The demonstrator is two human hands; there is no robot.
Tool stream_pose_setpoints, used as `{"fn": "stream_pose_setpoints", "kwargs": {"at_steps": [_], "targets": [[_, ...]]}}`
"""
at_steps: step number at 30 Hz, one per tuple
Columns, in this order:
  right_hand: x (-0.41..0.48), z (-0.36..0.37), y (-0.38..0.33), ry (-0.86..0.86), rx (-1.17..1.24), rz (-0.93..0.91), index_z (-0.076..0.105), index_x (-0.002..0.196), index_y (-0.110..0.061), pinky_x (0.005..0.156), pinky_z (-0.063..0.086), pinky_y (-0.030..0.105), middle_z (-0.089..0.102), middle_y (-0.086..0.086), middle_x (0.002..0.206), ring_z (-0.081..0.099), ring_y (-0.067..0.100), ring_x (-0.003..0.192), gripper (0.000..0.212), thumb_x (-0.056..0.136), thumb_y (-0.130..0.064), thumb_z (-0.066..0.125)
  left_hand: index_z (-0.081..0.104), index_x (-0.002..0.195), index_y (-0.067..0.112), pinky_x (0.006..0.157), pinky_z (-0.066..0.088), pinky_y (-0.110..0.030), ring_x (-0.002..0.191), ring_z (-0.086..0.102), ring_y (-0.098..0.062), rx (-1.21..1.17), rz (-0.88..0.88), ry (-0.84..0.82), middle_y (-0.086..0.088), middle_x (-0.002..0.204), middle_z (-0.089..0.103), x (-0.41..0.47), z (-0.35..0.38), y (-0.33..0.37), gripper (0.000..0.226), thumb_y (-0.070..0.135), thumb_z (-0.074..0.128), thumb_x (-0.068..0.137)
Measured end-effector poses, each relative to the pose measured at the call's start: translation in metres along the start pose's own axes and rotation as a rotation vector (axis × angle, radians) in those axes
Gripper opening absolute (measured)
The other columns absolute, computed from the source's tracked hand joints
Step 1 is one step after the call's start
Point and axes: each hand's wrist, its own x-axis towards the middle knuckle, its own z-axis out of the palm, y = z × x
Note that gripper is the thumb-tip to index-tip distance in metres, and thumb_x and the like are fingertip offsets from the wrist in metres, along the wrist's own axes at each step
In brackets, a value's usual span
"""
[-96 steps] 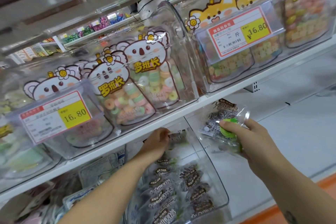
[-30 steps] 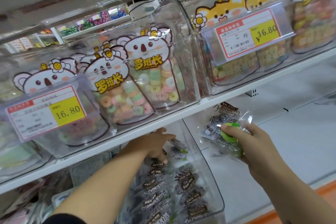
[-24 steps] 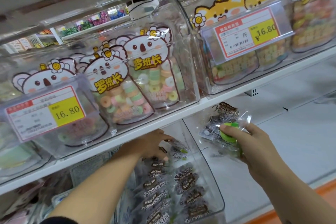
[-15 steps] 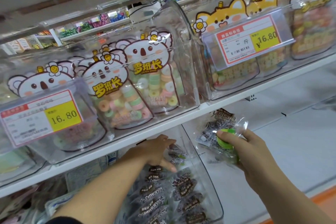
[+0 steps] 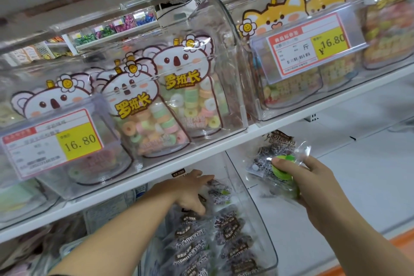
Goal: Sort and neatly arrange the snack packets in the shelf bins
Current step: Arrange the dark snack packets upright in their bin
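Observation:
A clear plastic bin (image 5: pixel 259 226) on the lower shelf holds several dark plum snack packets (image 5: pixel 228 228) laid in rows. My left hand (image 5: pixel 190 190) reaches under the shelf edge into the back of this bin, fingers stretched out and pressing on the packets there. My right hand (image 5: pixel 313 184) is to the right of the bin, above the bare shelf, and grips a bunch of clear-wrapped snack packets (image 5: pixel 266 161) with dark contents and a green patch.
The white shelf edge (image 5: pixel 201 157) runs just above my left hand. On it stand clear bins of koala candy bags (image 5: pixel 186 92) and fox candy bags (image 5: pixel 291 87) with 16.80 price tags (image 5: pixel 53 141). White shelf board (image 5: pixel 369 175) lies to the right.
My left hand has pushed deeper into the back of the bin and now lies flatter on the packets. My right hand has kept its bunch of packets in about the same place.

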Motion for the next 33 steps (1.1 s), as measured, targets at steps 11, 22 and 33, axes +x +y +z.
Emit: {"fn": "stream_pose_setpoints", "kwargs": {"at_steps": [11,22,33], "targets": [[0.0,0.001,0.003,0.003,-0.024,0.012,0.062,0.114,-0.016,0.095,0.048,0.053,0.066,0.01,0.111,0.063,0.029,0.102,0.058,0.062,-0.033,0.083,0.027,0.145,0.036,0.102,0.037,-0.033,0.129,0.041,-0.021,0.043,-0.006,0.237,0.0,0.144,0.038,-0.002,0.018,-0.006,0.073,0.059,0.058,0.083],[0.007,-0.005,0.004,0.015,-0.036,0.004,0.065,0.104,-0.017,0.093,0.049,0.049,0.068,0.01,0.104,0.065,0.03,0.098,0.037,0.07,-0.025,0.079,0.036,0.141,0.02,0.087,0.035,-0.027,0.125,0.046,-0.021,0.102,-0.099,0.563,-0.001,0.137,0.049,0.025,0.004,0.006,0.064,0.055,0.052,0.089],[0.006,-0.003,0.002,0.014,-0.018,-0.011,0.067,0.093,-0.017,0.093,0.049,0.051,0.069,0.009,0.099,0.065,0.032,0.097,0.026,0.071,-0.023,0.079,0.034,0.139,0.024,0.088,0.037,-0.029,0.12,0.049,-0.019,0.004,-0.106,0.701,0.002,0.134,0.048,0.039,0.013,0.006,0.054,0.034,0.058,0.091]]}}
